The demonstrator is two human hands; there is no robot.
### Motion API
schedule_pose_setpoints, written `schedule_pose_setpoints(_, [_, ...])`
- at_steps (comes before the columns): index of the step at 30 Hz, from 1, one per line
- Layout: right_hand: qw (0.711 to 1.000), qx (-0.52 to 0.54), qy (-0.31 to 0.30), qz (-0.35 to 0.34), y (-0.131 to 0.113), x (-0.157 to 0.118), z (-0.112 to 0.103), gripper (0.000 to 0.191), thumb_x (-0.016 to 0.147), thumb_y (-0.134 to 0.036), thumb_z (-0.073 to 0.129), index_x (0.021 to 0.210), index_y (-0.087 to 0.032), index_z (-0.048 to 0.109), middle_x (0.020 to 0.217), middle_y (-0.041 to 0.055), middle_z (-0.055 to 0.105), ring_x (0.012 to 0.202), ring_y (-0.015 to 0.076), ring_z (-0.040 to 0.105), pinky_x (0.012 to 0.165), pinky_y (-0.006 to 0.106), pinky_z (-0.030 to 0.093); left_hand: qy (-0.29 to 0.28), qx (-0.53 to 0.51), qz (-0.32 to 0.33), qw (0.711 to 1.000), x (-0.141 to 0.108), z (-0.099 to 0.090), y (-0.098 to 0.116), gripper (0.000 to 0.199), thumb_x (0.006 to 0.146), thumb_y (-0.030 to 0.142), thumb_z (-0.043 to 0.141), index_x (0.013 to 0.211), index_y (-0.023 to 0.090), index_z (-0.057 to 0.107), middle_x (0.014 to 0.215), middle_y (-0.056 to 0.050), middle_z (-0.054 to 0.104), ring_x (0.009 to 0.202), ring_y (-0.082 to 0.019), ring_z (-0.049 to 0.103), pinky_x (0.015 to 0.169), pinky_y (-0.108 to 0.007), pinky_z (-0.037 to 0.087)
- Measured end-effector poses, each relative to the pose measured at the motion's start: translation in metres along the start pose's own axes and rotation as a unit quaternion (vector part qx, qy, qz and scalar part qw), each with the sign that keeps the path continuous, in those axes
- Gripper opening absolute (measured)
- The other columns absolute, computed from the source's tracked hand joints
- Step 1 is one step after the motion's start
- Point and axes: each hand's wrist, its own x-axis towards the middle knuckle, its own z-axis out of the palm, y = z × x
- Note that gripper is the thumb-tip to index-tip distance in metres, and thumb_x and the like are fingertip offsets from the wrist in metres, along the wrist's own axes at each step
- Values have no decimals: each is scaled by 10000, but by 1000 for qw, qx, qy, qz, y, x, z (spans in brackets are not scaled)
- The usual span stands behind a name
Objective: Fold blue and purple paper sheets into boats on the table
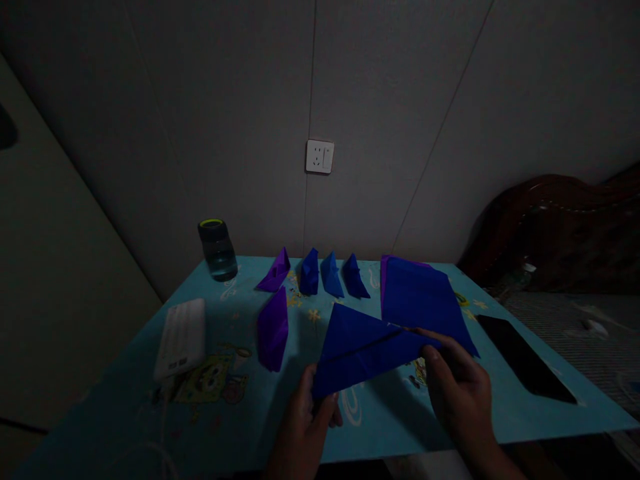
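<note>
A blue sheet of folded paper (367, 350), roughly triangular with crease lines, is held up above the front of the table. My left hand (307, 417) pinches its lower left corner between thumb and fingers. At the other end, my right hand (457, 383) grips the pointed right corner, thumb in front and fingers behind. Just beyond the paper, a purple paper boat (273, 330) lies on the tablecloth. Further back stand another purple boat (277, 271) and three blue paper boats (309, 273) in a row.
Blue and purple paper sheets (423, 293) lie at the back right, beside a dark phone (523, 357). A white power bank (183, 337) with a cable is at left, near a water bottle (218, 250). The patterned tablecloth (235, 440) reaches a wall with a socket (319, 157).
</note>
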Motion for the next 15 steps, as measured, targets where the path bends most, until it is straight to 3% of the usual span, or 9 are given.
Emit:
schedule_pose_setpoints(2, [1000, 3, 26, 0, 1, -2, -1, 240, 846, -378, 707, 1041, -237, 703, 683, 19, 715, 499, 141, 612, 412, 198, 464, 5, 9, -2, 1000, -2, 0, 0, 489, 923, 469, 529, 1296, 157, 478, 704, -5, 637, 685, -179, 599, 695, -294, 470])
schedule_pose_setpoints(5, [998, -25, 50, -42, 0, -5, -3, 228, 839, -344, 714, 1049, -256, 701, 755, 23, 743, 546, 140, 648, 466, 197, 504, 7, 24, 7, 1000, -5, 1, 2, 526, 927, 481, 519, 1340, 162, 460, 712, -1, 624, 691, -181, 592, 705, -298, 469])
schedule_pose_setpoints(9, [991, -100, 16, -82, -4, -3, -7, 157, 852, -355, 694, 942, -247, 764, 839, 47, 782, 694, 185, 733, 606, 222, 579, 14, 25, 0, 1000, -6, 0, 4, 544, 938, 467, 494, 1379, 158, 418, 704, 8, 609, 688, -180, 582, 699, -299, 467])
schedule_pose_setpoints(15, [984, -147, -48, -92, -6, 2, -17, 225, 880, -367, 662, 1028, -231, 763, 807, 50, 786, 611, 182, 726, 511, 202, 553, 21, 29, -4, 999, -2, -1, -4, 535, 923, 416, 507, 1384, 157, 425, 703, 10, 611, 677, -174, 581, 686, -294, 461])
